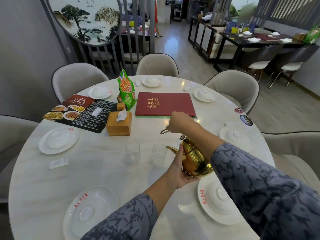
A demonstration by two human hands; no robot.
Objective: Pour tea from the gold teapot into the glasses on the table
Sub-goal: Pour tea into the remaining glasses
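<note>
The gold teapot [195, 160] hangs tilted above the round marble table [103, 170], its spout pointing left at the rim of the right glass [159, 153]. My right hand [180, 123] grips the teapot's handle from above. My left hand [178, 172] cups the pot's underside and front. A second clear glass [133, 151] stands just left of the first. Both glasses look empty; I cannot make out any stream of tea.
A wooden tissue box [119, 124], a green snack bag [127, 90], a red menu folder [164, 103] and a dark picture menu [79, 112] lie beyond the glasses. White plate settings [58, 140] ring the table, including one [218, 200] under the teapot. Padded chairs surround it.
</note>
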